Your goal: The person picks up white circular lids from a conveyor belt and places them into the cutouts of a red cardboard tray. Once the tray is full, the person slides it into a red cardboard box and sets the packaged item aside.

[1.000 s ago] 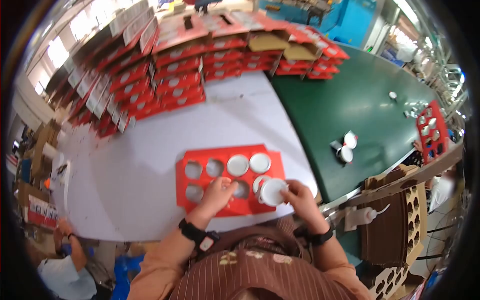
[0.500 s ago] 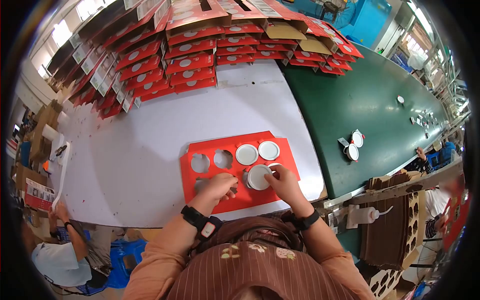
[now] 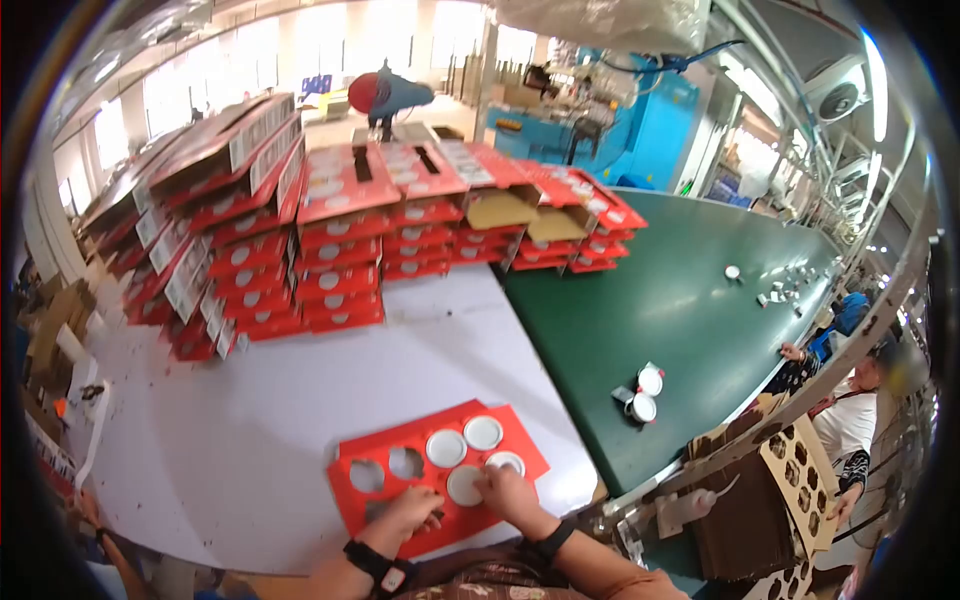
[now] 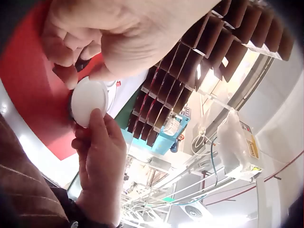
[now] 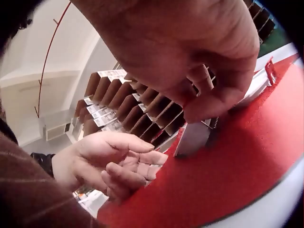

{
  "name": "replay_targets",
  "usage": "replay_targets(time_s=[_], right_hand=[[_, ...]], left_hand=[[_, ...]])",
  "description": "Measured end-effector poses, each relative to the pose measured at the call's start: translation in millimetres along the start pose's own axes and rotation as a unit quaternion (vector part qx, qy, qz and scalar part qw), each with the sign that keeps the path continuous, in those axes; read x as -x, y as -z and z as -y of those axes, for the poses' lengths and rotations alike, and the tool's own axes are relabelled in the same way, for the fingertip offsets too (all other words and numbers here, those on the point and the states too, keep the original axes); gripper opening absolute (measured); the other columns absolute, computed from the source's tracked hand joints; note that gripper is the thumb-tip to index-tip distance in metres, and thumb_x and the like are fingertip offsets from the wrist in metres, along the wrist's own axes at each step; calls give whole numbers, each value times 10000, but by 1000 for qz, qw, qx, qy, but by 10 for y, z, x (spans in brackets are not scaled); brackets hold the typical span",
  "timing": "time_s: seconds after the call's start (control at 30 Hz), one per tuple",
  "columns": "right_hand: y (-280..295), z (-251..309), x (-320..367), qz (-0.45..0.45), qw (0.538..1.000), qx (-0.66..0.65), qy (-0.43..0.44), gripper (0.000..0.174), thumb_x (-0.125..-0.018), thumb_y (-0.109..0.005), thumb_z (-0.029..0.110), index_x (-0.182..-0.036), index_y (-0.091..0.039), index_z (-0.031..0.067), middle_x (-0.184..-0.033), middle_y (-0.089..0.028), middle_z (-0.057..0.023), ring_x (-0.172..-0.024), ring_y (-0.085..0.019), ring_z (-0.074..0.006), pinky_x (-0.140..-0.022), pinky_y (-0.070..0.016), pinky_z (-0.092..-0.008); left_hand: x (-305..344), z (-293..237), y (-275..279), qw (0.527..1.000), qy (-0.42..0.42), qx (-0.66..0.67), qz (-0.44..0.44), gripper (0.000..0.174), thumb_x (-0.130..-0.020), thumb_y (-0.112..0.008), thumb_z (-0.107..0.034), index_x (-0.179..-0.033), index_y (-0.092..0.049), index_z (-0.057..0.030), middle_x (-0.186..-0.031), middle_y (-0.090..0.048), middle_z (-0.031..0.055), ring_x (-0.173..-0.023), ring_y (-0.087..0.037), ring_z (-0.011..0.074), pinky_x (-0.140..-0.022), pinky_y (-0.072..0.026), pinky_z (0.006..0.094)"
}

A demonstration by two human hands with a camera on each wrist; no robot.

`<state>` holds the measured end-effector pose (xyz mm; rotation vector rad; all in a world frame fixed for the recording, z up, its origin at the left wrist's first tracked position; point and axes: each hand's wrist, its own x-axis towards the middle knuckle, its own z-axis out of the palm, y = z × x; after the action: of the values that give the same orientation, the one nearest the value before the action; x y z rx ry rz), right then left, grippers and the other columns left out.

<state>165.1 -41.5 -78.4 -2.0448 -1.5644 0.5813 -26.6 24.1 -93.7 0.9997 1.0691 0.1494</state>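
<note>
White disc point(image 3: 463, 487) nr red tray's point(image 3: 443, 537) near edge, by tabletop's point(image 3: 240, 440) near-R corner: my R hand point(image 3: 514, 498) pinches its rim, L hand's point(image 3: 410, 512) fingers loosely bent. Best kept lvl, pressed evenly.

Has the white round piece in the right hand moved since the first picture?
Yes. Against the red sheet, the white round piece has moved left, from the near right corner to the next cutout.

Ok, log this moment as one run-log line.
right hand: grip on white round piece at red tray | left hand: beside piece, fingers loosely curled | far row: two white discs seated, two cutouts unfilled
</note>
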Motion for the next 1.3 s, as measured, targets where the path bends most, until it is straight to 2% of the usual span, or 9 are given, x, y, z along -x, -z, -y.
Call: replay_targets(time_s=[0.2,0.3,0.67,0.77,0.83,0.9,1.0,1.17,1.3], right_hand=[[-58,7,-34,-2,999,-44,13,293,-876,-537,226,-1050,-565,-9,-810,-625,-269,-774,-621,-418,-680,-494,-488],[-4,89,-2,24,1000,-2,13,252,-893,-507,201,-1029,-502,-11,-804,-622,-270,-764,-622,-418,-665,-488,-494],[-81,16,-41,26,999,11,47,179,-913,-459,160,-1040,-460,34,-767,-616,-231,-694,-631,-395,-594,-504,-480],[49,135,5,62,978,169,102,212,-902,-491,179,-1067,-473,47,-778,-619,-200,-663,-640,-360,-544,-513,-449],[147,237,56,37,961,235,139,265,-874,-542,213,-1069,-484,43,-815,-609,-181,-623,-640,-328,-475,-504,-413],[261,303,195,65,963,219,140,327,-860,-559,260,-1094,-516,35,-939,-585,-172,-722,-632,-306,-553,-515,-390],[245,182,413,-6,928,254,271,411,-819,-586,278,-1163,-571,53,-1149,-529,-144,-982,-522,-270,-808,-467,-377],[89,-61,414,-6,947,190,258,453,-780,-607,207,-1185,-549,12,-1171,-522,-188,-1097,-491,-327,-894,-428,-413],[160,73,419,-27,949,197,246,512,-771,-656,315,-1184,-574,24,-1224,-522,-147,-1186,-456,-297,-970,-373,-407]], left_hand=[[46,-55,-156,995,60,75,13,403,-888,-583,-185,-1204,-371,-53,-810,-532,58,-571,-592,146,-453,-462,257],[-12,15,-159,996,54,74,-7,315,-882,-580,-171,-1116,-400,-62,-834,-533,79,-545,-585,157,-424,-470,283],[-86,115,-251,996,29,61,-66,442,-871,-594,-173,-1234,-378,-41,-724,-545,74,-503,-545,140,-407,-453,284],[-63,80,-282,997,24,40,-56,449,-874,-590,-176,-1243,-378,-34,-670,-540,74,-476,-533,150,-391,-432,293],[-31,39,-300,995,-11,13,-99,240,-884,-573,-163,-1045,-416,-79,-592,-471,61,-444,-482,155,-381,-373,298],[-45,31,-262,994,-7,27,-107,231,-886,-564,-163,-1045,-419,-80,-595,-479,67,-426,-472,156,-367,-359,301],[-68,33,-274,994,-7,45,-99,218,-890,-547,-162,-1050,-423,-81,-594,-486,72,-390,-449,154,-343,-335,302],[11,-33,-376,997,-46,33,-59,181,-909,-502,-155,-1039,-409,-69,-586,-466,43,-355,-403,123,-307,-288,292],[-15,28,-383,992,-9,92,-84,207,-885,-529,-146,-991,-377,-55,-552,-412,40,-364,-396,130,-319,-282,295]])
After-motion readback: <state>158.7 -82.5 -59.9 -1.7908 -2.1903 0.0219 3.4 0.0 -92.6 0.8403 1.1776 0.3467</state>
